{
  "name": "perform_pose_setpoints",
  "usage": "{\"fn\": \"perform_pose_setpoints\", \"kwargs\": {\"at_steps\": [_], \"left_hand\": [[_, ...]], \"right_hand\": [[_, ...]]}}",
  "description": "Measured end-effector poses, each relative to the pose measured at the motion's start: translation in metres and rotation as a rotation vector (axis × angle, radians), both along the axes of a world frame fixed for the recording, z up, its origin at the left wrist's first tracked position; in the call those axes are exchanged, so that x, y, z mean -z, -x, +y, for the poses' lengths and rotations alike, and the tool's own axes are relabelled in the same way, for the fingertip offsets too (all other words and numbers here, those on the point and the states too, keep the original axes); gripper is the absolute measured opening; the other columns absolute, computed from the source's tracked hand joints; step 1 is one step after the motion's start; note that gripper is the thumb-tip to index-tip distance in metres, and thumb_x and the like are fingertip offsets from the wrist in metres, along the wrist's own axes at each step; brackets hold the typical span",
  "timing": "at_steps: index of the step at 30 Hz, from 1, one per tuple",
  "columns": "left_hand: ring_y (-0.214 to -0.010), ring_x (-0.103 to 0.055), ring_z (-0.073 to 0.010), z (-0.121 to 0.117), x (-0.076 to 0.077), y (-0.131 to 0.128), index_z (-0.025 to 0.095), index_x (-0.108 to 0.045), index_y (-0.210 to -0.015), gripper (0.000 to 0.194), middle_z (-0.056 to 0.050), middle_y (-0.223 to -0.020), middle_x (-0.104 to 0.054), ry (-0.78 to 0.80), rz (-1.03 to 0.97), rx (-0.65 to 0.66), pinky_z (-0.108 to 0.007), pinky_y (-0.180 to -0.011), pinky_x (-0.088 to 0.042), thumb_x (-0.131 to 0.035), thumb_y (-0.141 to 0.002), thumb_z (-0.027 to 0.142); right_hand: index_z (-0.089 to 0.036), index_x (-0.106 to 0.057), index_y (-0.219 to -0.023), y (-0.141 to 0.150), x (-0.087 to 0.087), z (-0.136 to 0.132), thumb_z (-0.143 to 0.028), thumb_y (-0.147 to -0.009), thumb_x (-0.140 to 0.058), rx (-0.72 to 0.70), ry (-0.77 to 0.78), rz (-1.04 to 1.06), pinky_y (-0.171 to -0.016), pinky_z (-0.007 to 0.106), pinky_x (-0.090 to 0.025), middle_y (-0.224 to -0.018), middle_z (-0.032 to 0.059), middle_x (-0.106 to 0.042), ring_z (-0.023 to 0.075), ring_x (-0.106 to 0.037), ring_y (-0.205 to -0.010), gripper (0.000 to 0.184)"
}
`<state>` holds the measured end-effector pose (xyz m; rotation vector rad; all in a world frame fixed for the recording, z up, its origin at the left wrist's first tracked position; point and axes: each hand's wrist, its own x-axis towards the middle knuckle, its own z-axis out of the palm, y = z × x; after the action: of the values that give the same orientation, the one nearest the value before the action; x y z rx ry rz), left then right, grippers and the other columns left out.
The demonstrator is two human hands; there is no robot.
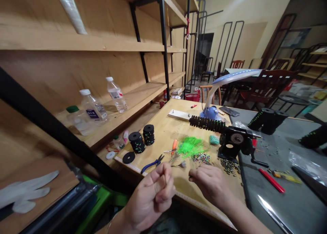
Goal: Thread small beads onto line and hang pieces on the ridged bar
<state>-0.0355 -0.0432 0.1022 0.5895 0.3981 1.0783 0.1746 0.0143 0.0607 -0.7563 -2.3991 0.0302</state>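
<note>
My left hand [152, 196] is raised near the front edge of the wooden board [166, 131], its fingers curled and pinched together; whatever is in the pinch is too small to make out. My right hand [209, 184] rests knuckles-up on the board, fingers curled under, just in front of a pile of small multicoloured beads [201, 157]. A heap of bright green strands [190, 146] lies behind the beads. Blue-handled pliers [152, 164] and a small metal piece [182, 164] lie just beyond my left hand.
Black spools [141, 139] stand stacked at the board's left. A black winder [231, 138] with a loaded rod, a blue desk lamp [217, 94] and a red pen [271, 180] are to the right. Water bottles [102, 103] sit on the shelf. A white glove [24, 193] lies at left.
</note>
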Motion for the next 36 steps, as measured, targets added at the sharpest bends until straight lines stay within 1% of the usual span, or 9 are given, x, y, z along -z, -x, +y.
{"fn": "perform_pose_setpoints", "kwargs": {"at_steps": [4,9,18,20,23,26,29,32,36], "left_hand": [[-0.041,-0.009,-0.0040,-0.002,-0.001,0.009,0.020,-0.051,-0.072,0.027,0.010,-0.046,-0.023,0.015,-0.039,-0.057,-0.012,-0.036,-0.014,-0.074,-0.079,0.031],[-0.041,-0.008,-0.0043,-0.007,0.004,0.015,0.020,-0.054,-0.072,0.022,0.010,-0.047,-0.022,0.027,-0.066,-0.061,-0.012,-0.036,-0.014,-0.072,-0.081,0.029],[-0.045,-0.009,-0.0054,-0.018,0.011,0.017,0.020,-0.047,-0.076,0.032,0.011,-0.049,-0.025,0.064,0.112,-0.138,-0.015,-0.040,-0.011,-0.073,-0.078,0.038],[-0.044,-0.013,-0.0054,-0.018,0.009,0.015,0.020,-0.045,-0.077,0.034,0.010,-0.051,-0.029,-0.013,0.262,-0.088,-0.016,-0.041,-0.012,-0.068,-0.081,0.044],[-0.048,-0.028,-0.0072,-0.015,-0.001,0.013,0.019,-0.043,-0.077,0.033,0.007,-0.054,-0.038,-0.266,0.660,0.050,-0.019,-0.047,-0.023,-0.053,-0.090,0.048],[-0.058,-0.042,-0.0116,-0.011,-0.014,0.011,0.019,-0.043,-0.077,0.024,0.001,-0.062,-0.048,-0.579,1.127,0.110,-0.023,-0.058,-0.034,-0.041,-0.095,0.035],[-0.066,-0.048,-0.0152,-0.008,-0.021,0.009,0.020,-0.044,-0.077,0.017,-0.002,-0.075,-0.053,-0.797,1.518,0.030,-0.026,-0.063,-0.037,-0.036,-0.092,0.018],[-0.073,-0.051,-0.0177,-0.008,-0.027,0.003,0.020,-0.045,-0.083,0.020,-0.005,-0.086,-0.053,-0.908,1.699,-0.080,-0.028,-0.067,-0.039,-0.029,-0.091,0.013],[-0.075,-0.052,-0.0179,-0.008,-0.040,-0.008,0.021,-0.045,-0.085,0.021,-0.005,-0.086,-0.052,-0.956,1.706,-0.129,-0.029,-0.069,-0.041,-0.026,-0.093,0.014]], "right_hand": [[-0.020,-0.068,-0.082,-0.010,0.018,0.021,-0.021,-0.095,-0.048,0.080,-0.106,-0.014,-0.054,0.026,-0.033,-0.056,0.0012,-0.061,0.0144,-0.049,-0.053,0.024],[-0.021,-0.069,-0.090,-0.028,0.040,0.044,-0.018,-0.093,-0.054,0.102,-0.122,0.017,-0.062,0.025,-0.041,-0.065,0.0030,-0.067,0.0170,-0.058,-0.067,0.016],[-0.018,-0.066,-0.091,-0.026,0.058,0.074,-0.014,-0.097,-0.042,0.096,-0.218,-0.005,-0.063,0.026,-0.044,-0.065,0.0042,-0.066,0.0194,-0.058,-0.074,0.025],[-0.018,-0.066,-0.091,-0.023,0.058,0.072,-0.015,-0.097,-0.042,0.086,-0.209,-0.023,-0.063,0.027,-0.044,-0.065,0.0044,-0.066,0.0202,-0.058,-0.075,0.025],[-0.018,-0.065,-0.088,-0.018,0.056,0.063,-0.016,-0.096,-0.045,0.055,-0.178,-0.060,-0.063,0.028,-0.044,-0.066,0.0046,-0.065,0.0205,-0.057,-0.074,0.021],[-0.019,-0.064,-0.084,-0.016,0.056,0.053,-0.013,-0.093,-0.047,0.034,-0.150,-0.090,-0.065,0.029,-0.044,-0.068,0.0049,-0.065,0.0206,-0.056,-0.076,0.021],[-0.019,-0.063,-0.075,-0.016,0.060,0.047,-0.010,-0.091,-0.048,0.035,-0.137,-0.103,-0.067,0.029,-0.045,-0.066,0.0049,-0.064,0.0204,-0.056,-0.076,0.024],[-0.020,-0.062,-0.068,-0.017,0.065,0.044,-0.010,-0.090,-0.049,0.035,-0.124,-0.102,-0.068,0.029,-0.045,-0.065,0.0045,-0.064,0.0192,-0.055,-0.073,0.027],[-0.020,-0.062,-0.068,-0.023,0.068,0.041,-0.009,-0.090,-0.047,0.031,-0.095,-0.084,-0.068,0.029,-0.046,-0.065,0.0044,-0.064,0.0185,-0.054,-0.071,0.028]]}}
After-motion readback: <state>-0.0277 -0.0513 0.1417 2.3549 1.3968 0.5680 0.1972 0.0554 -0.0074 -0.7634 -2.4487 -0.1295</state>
